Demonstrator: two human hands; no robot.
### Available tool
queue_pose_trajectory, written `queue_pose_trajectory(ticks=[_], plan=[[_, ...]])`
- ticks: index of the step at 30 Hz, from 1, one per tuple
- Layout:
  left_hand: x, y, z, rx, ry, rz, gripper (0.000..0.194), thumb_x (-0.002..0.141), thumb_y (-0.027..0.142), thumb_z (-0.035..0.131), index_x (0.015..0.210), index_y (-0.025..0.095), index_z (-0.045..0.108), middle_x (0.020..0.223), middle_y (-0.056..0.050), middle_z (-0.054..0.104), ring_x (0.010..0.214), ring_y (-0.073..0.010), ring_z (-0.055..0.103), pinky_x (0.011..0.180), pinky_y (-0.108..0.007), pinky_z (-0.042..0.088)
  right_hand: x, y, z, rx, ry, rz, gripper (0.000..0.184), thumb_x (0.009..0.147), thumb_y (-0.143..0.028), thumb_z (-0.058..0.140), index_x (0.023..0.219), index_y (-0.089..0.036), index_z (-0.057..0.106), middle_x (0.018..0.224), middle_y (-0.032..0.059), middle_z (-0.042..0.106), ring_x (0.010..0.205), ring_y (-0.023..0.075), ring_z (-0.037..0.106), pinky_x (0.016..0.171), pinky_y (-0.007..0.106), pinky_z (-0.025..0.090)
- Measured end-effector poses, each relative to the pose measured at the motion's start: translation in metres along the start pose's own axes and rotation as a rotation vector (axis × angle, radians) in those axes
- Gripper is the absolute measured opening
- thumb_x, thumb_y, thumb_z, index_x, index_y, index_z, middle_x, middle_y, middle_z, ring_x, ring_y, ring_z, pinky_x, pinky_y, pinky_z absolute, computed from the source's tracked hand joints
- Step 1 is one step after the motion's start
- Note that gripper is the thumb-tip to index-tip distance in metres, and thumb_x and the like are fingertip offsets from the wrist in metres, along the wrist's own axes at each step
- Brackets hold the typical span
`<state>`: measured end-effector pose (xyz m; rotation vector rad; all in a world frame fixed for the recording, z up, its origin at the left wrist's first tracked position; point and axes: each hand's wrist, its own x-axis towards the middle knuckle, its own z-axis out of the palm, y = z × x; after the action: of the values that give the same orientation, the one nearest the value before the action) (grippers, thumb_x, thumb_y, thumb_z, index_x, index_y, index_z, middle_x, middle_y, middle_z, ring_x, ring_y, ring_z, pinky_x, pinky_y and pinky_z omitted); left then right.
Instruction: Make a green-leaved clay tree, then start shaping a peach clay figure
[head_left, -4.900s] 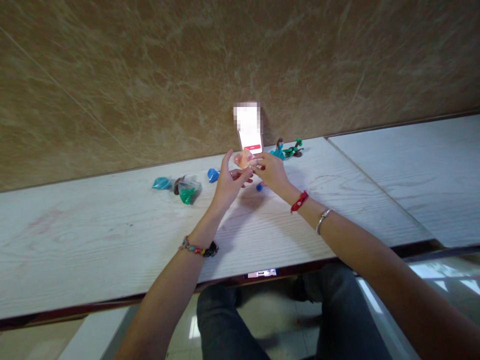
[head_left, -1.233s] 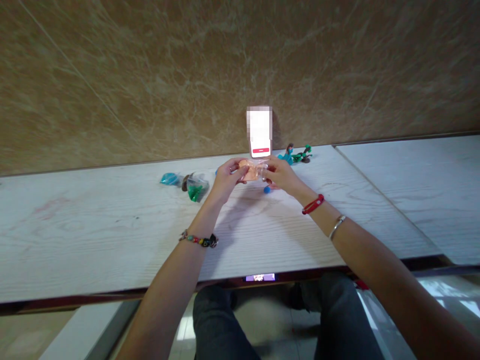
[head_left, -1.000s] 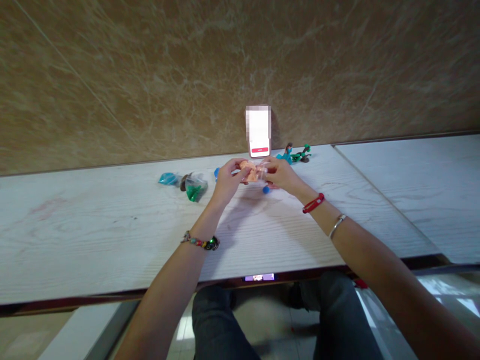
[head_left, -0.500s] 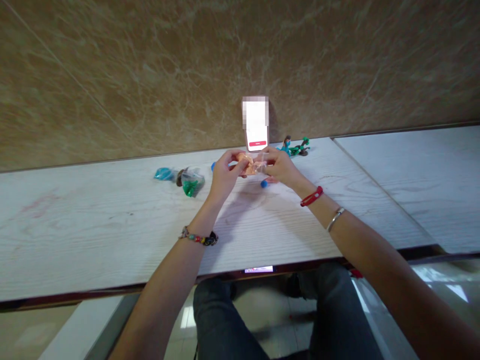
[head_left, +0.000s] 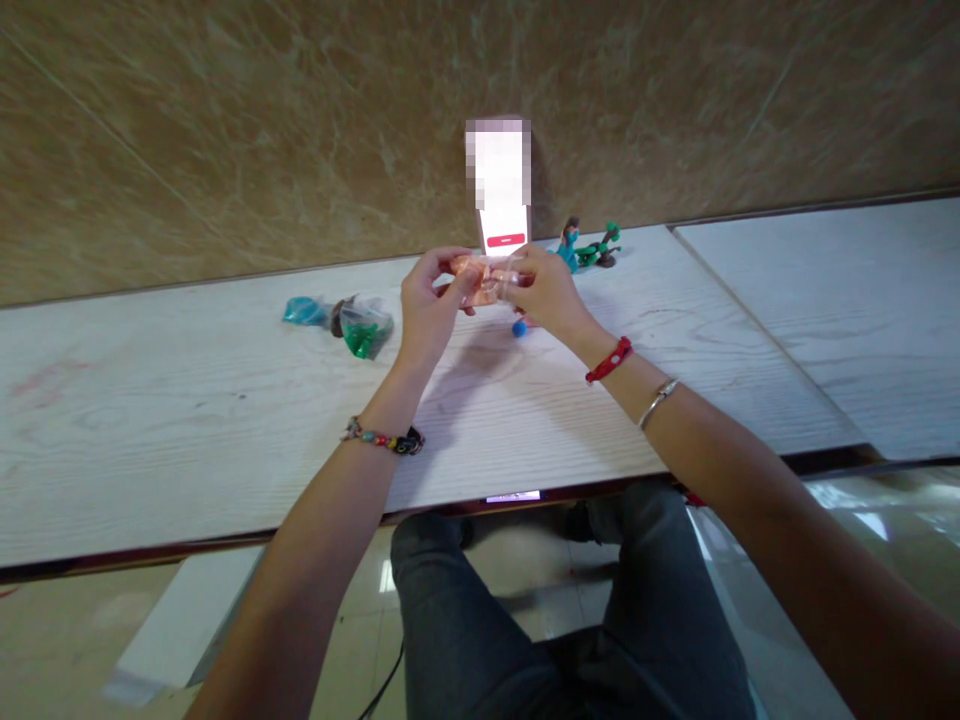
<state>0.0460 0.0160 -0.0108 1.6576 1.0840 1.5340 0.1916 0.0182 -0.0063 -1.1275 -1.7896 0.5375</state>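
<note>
Above the table, my left hand and my right hand pinch a small clear plastic bag with a peach-coloured, soft-looking lump inside. The left fingers close on the bag's fuller part, the right fingers on its loose clear end. Just below the right fingers lies a small blue ball, with something pinkish partly hidden beside it. To the left rest a blue packet, a brown lump and a clear bag with green stuff.
A lit phone leans upright against the brown marbled wall. Small figures in teal and green and brown stand at its right. The white wood-grain table has a seam at right and a dark front edge above my legs.
The view has tilted down, so the table and things sit higher in the picture. Both hands keep hold of the peach bag, with little change in their grip.
</note>
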Motion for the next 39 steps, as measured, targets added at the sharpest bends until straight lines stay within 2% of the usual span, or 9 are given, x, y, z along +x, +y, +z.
queue_pose_trajectory(ticks=[4,10,15,21,24,30,33,36,39], plan=[[-0.004,0.0,0.002,0.021,-0.039,-0.003,0.019,0.068,0.031,0.064,0.084,0.022,0.06,0.073,0.0,0.056,0.05,-0.0061,0.051,0.04,-0.017,0.042,0.002,0.01,0.001,-0.017,-0.082,-0.02,0.004,0.068,-0.012,0.061,0.063,-0.013,0.062,0.071,0.0012,0.047,0.065,0.0099,0.047,0.055,0.023,0.038],[-0.005,-0.001,0.004,0.019,-0.034,0.022,0.014,0.07,0.027,0.063,0.083,0.022,0.06,0.071,0.001,0.054,0.047,-0.005,0.048,0.039,-0.017,0.037,0.004,0.013,0.0,-0.019,-0.08,-0.052,0.006,0.069,-0.014,0.059,0.062,-0.014,0.06,0.073,0.0018,0.05,0.066,0.0104,0.047,0.058,0.024,0.039],[-0.002,-0.005,0.004,0.011,-0.042,-0.007,0.017,0.07,0.029,0.062,0.086,0.023,0.059,0.072,0.002,0.055,0.04,-0.0024,0.04,0.034,-0.017,0.029,0.002,0.007,-0.002,-0.119,0.012,-0.034,0.008,0.067,-0.011,0.06,0.059,-0.014,0.062,0.071,0.002,0.051,0.066,0.0112,0.048,0.062,0.025,0.038],[0.006,-0.006,-0.008,-0.051,0.014,-0.033,0.02,0.066,0.029,0.064,0.084,0.02,0.058,0.07,0.003,0.055,0.038,-0.001,0.036,0.031,-0.015,0.026,0.003,0.011,-0.01,-0.022,0.169,-0.022,0.006,0.067,-0.02,0.062,0.068,-0.015,0.064,0.075,0.0032,0.056,0.064,0.0112,0.051,0.06,0.026,0.042],[0.013,-0.008,-0.019,-0.103,0.086,-0.11,0.021,0.064,0.03,0.064,0.08,0.018,0.056,0.069,0.003,0.056,0.041,-0.0011,0.039,0.032,-0.013,0.028,0.007,0.017,-0.018,0.145,0.228,0.071,0.013,0.071,-0.026,0.057,0.066,-0.015,0.061,0.073,0.0031,0.057,0.056,0.0093,0.051,0.053,0.025,0.043],[0.02,-0.021,-0.032,-0.179,0.167,-0.254,0.021,0.062,0.029,0.062,0.078,0.016,0.055,0.066,0.003,0.053,0.046,-0.0026,0.043,0.035,-0.012,0.03,0.016,0.02,-0.029,0.723,0.231,0.199,0.016,0.071,-0.033,0.059,0.07,-0.018,0.055,0.065,-0.0019,0.057,0.055,0.0049,0.052,0.05,0.018,0.043],[0.018,-0.029,-0.035,-0.03,0.18,-0.368,0.019,0.066,0.028,0.058,0.079,0.015,0.055,0.064,0.002,0.054,0.047,-0.0043,0.044,0.037,-0.013,0.031,0.019,0.018,-0.037,0.916,0.265,0.22,0.015,0.073,-0.034,0.059,0.074,-0.02,0.054,0.063,-0.0048,0.055,0.053,0.0028,0.05,0.047,0.015,0.04],[0.015,-0.034,-0.038,0.288,0.073,-0.45,0.022,0.07,0.026,0.053,0.089,0.015,0.056,0.07,-0.001,0.058,0.053,-0.0088,0.05,0.042,-0.017,0.036,0.02,0.014,-0.049,0.998,0.289,0.214,0.013,0.072,-0.028,0.061,0.081,-0.023,0.053,0.061,-0.008,0.053,0.05,0.0011,0.048,0.046,0.013,0.039],[0.011,-0.032,-0.039,0.717,-0.019,-0.351,0.028,0.076,0.027,0.047,0.101,0.016,0.055,0.084,-0.006,0.063,0.071,-0.0166,0.058,0.058,-0.025,0.043,0.018,0.008,-0.063,0.982,0.17,0.222,0.018,0.068,-0.02,0.063,0.084,-0.022,0.056,0.062,-0.0081,0.053,0.052,0.001,0.049,0.049,0.013,0.041]])
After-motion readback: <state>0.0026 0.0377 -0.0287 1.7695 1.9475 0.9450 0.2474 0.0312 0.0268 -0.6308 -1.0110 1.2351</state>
